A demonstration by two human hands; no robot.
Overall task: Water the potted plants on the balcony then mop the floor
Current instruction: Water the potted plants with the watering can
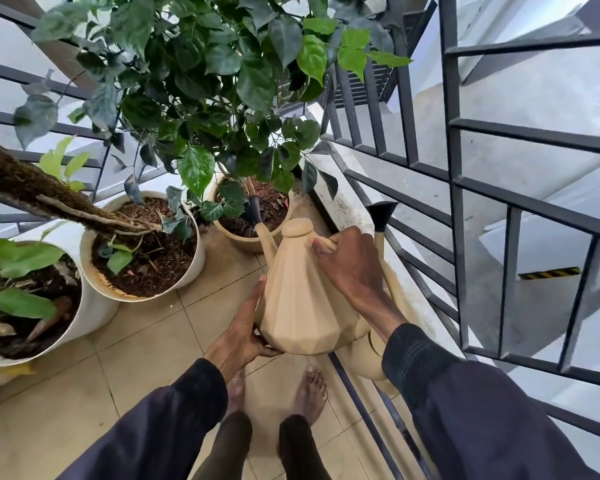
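The dark metal railing point(454, 168) closes the balcony on the right and at the back, above a pale tiled floor point(146, 358). A tall leafy plant point(201, 81) rises from a beige ribbed pot point(246, 242) ahead. Two white pots, the middle one point(194, 265) and the nearest one point(94, 306), stand to the left.

The person holds a beige faceted watering can point(302, 299) off the floor, just in front of the ribbed pot. The right hand point(350, 265) has its fingers wrapped round the top handle. The left hand point(246, 327) cups the lower left side, thumb under the base.

The spout point(265, 237) runs away from the hands, up and slightly left, and its black tip point(255, 209) sits over the ribbed pot's soil. Any further tilt would likely come from the right hand, with the left steadying. The white pots lie on the left hand's side. A second can's black rose point(381, 213) shows by the railing.
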